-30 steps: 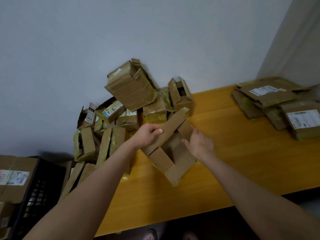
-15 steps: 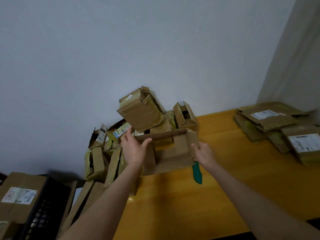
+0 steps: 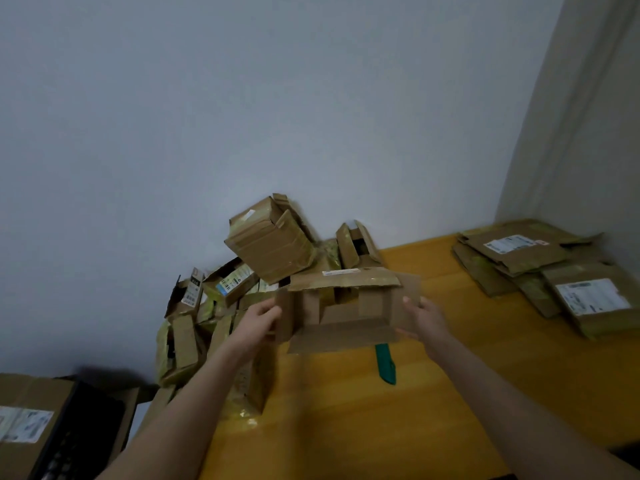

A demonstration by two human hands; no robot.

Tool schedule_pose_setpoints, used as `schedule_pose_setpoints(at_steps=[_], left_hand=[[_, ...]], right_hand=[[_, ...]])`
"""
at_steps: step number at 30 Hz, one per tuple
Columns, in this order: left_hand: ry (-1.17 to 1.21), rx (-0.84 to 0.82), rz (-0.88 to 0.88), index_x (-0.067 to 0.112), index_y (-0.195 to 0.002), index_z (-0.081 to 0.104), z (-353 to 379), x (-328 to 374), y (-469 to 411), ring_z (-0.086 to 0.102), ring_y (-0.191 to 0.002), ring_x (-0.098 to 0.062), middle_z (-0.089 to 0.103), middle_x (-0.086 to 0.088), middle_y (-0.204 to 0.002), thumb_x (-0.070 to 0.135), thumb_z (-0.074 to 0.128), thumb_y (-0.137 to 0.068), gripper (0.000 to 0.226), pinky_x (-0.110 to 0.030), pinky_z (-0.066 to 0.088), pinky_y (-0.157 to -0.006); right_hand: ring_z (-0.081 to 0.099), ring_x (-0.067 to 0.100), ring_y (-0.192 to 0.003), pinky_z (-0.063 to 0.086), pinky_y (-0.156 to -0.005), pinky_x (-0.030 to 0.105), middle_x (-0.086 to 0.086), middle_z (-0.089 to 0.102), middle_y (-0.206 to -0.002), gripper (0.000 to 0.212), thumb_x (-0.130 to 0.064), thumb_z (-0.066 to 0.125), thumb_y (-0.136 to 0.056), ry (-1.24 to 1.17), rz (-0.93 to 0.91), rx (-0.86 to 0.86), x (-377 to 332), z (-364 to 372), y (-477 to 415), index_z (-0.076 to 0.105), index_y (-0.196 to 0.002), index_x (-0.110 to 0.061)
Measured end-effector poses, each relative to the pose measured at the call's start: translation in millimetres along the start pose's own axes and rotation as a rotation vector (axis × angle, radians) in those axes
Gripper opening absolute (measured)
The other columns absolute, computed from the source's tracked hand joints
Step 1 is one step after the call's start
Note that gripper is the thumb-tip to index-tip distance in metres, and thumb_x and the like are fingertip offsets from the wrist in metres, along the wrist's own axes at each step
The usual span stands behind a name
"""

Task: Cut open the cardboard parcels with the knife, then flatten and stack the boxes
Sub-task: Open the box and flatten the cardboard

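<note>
Above the yellow wooden counter [image 3: 346, 427], close in front of the person, both hands hold one opened cardboard box [image 3: 341, 329] up in the air. The left hand [image 3: 258, 318] is clamped on the box's left side flap, fingers curled round its edge and the thumb on the near face. The right hand [image 3: 424, 317] pinches the right side flap, fingers lying up its outer face and the thumb at the lower corner. The box is turned so its open mouth faces the person: you look straight into a brown hollow, with the top flap jutting out above, a thin white strip of label on it, and the bottom flap hanging toward the counter.

Just below the box a green knife [image 3: 385, 363] lies flat on the counter, its far end hidden by the bottom flap, apart from both hands.

Behind the held box and to its left, a loose pile of parcels [image 3: 270, 244] is heaped against the pale wall [image 3: 242, 116], some with printed labels, some bound in yellowish tape, the topmost tilted on a corner. Well apart on the right, toward the far corner of the counter, flattened boxes [image 3: 519, 258] lie in a low stack, several showing white shipping labels. Down at the lower left, off the counter, a black crate [image 3: 69, 438] stands with a labelled carton [image 3: 24, 410] right by it.
</note>
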State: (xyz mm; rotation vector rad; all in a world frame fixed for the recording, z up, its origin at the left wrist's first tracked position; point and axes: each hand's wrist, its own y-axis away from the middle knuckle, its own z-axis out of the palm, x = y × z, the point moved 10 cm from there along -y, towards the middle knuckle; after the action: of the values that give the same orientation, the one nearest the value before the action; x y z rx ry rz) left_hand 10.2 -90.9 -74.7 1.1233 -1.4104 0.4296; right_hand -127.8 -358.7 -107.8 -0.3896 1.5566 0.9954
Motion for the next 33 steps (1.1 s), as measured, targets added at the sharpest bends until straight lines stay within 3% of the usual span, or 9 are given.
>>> schedule_pose_setpoints(at_steps=[3, 7, 9, 11, 14, 20, 25, 29, 33], left_hand=[[0.161, 0.017, -0.042, 0.009, -0.107, 0.064, -12.0, -7.7, -0.2, 0.056, -0.103, -0.032, 0.059, -0.017, -0.111, 0.008, 0.05, -0.096, 0.018, -0.046, 0.05, -0.087], [0.249, -0.145, -0.068, 0.01, -0.113, 0.065, -6.5, -10.1, 5.7, 0.063, -0.1, -0.024, 0.065, -0.011, -0.113, 0.014, 0.059, -0.09, 0.024, -0.033, 0.054, -0.077], [0.228, -0.214, -0.052, 0.011, -0.116, 0.066, -4.8, -8.3, 6.8, 0.064, -0.102, -0.024, 0.066, -0.011, -0.117, 0.027, 0.077, -0.076, 0.045, -0.03, 0.053, -0.081], [0.144, -0.29, -0.031, 0.013, -0.12, 0.066, 3.0, -4.7, 5.5, 0.061, -0.109, -0.024, 0.063, -0.01, -0.124, 0.036, 0.092, -0.054, 0.075, -0.031, 0.05, -0.09], [0.117, -0.364, 0.0, 0.015, -0.129, 0.059, 17.1, 2.6, 2.1, 0.048, -0.123, -0.026, 0.047, -0.002, -0.143, 0.026, 0.087, -0.054, 0.081, -0.044, 0.036, -0.105], [0.022, -0.284, -0.06, 0.03, -0.15, 0.03, 21.7, 3.5, 1.9, 0.047, -0.13, -0.022, 0.044, 0.002, -0.146, 0.072, 0.07, -0.06, 0.107, -0.049, 0.042, -0.103], [-0.033, -0.001, 0.162, 0.03, -0.12, 0.055, 23.0, 20.4, 2.6, 0.061, -0.104, -0.017, 0.058, -0.003, -0.124, 0.02, 0.066, -0.089, 0.034, -0.022, 0.054, -0.069], [-0.198, 0.091, 0.36, 0.034, -0.108, 0.065, 14.9, 28.0, 1.9, 0.055, -0.12, -0.021, 0.051, 0.005, -0.136, 0.012, 0.063, -0.091, 0.027, -0.037, 0.052, -0.094], [-0.517, 0.135, 0.595, 0.024, -0.111, 0.067, 31.0, 55.9, 19.7, 0.046, -0.122, -0.004, 0.041, 0.016, -0.144, 0.01, 0.059, -0.093, 0.024, -0.026, 0.043, -0.1]], right_hand=[[0.056, 0.028, -0.107, 0.052, -0.092, 0.046, 0.009, 0.06, -0.114, 0.029, -0.019, 0.05, -0.1, -0.089, 0.054, -0.056, 9.4, -4.3, -3.1, 0.055, -0.126, -0.008], [0.056, 0.027, -0.11, 0.05, -0.084, 0.045, 0.008, 0.059, -0.124, 0.037, -0.048, 0.035, -0.1, -0.117, 0.195, -0.345, 17.4, 8.6, 7.3, 0.059, -0.116, -0.026], [0.054, 0.033, -0.116, 0.047, -0.089, 0.051, 0.009, 0.059, -0.124, 0.062, -0.067, 0.025, -0.092, -0.16, 0.277, -0.437, 26.3, 9.3, 5.9, 0.06, -0.12, -0.025], [0.053, 0.034, -0.118, 0.048, -0.092, 0.054, 0.008, 0.056, -0.127, 0.07, -0.073, 0.041, -0.081, -0.106, 0.308, -0.416, 33.0, 9.6, 1.5, 0.056, -0.128, -0.023], [0.057, 0.032, -0.113, 0.05, -0.093, 0.055, 0.007, 0.058, -0.126, 0.069, -0.043, 0.071, -0.076, -0.025, 0.231, -0.31, 35.3, 5.5, -9.7, 0.048, -0.137, -0.02], [0.059, 0.026, -0.109, 0.054, -0.077, 0.04, 0.002, 0.055, -0.13, 0.074, -0.006, 0.07, -0.083, 0.047, 0.112, -0.379, 29.6, 11.0, -1.2, 0.037, -0.142, -0.034], [0.056, 0.023, -0.116, 0.051, -0.089, 0.042, -0.001, 0.05, -0.14, 0.074, -0.01, 0.065, -0.089, 0.052, 0.076, -0.393, 23.8, 20.7, -1.0, 0.03, -0.149, -0.037], [0.06, 0.027, -0.113, 0.052, -0.086, 0.042, 0.002, 0.056, -0.134, 0.043, -0.045, 0.046, -0.098, -0.097, 0.197, -0.379, 27.0, 17.7, 3.8, 0.048, -0.138, -0.028], [0.061, 0.033, -0.113, 0.053, -0.087, 0.045, 0.003, 0.056, -0.127, 0.06, -0.068, 0.041, -0.087, -0.109, 0.289, -0.404, 34.3, 13.1, 3.6, 0.051, -0.128, -0.025]])
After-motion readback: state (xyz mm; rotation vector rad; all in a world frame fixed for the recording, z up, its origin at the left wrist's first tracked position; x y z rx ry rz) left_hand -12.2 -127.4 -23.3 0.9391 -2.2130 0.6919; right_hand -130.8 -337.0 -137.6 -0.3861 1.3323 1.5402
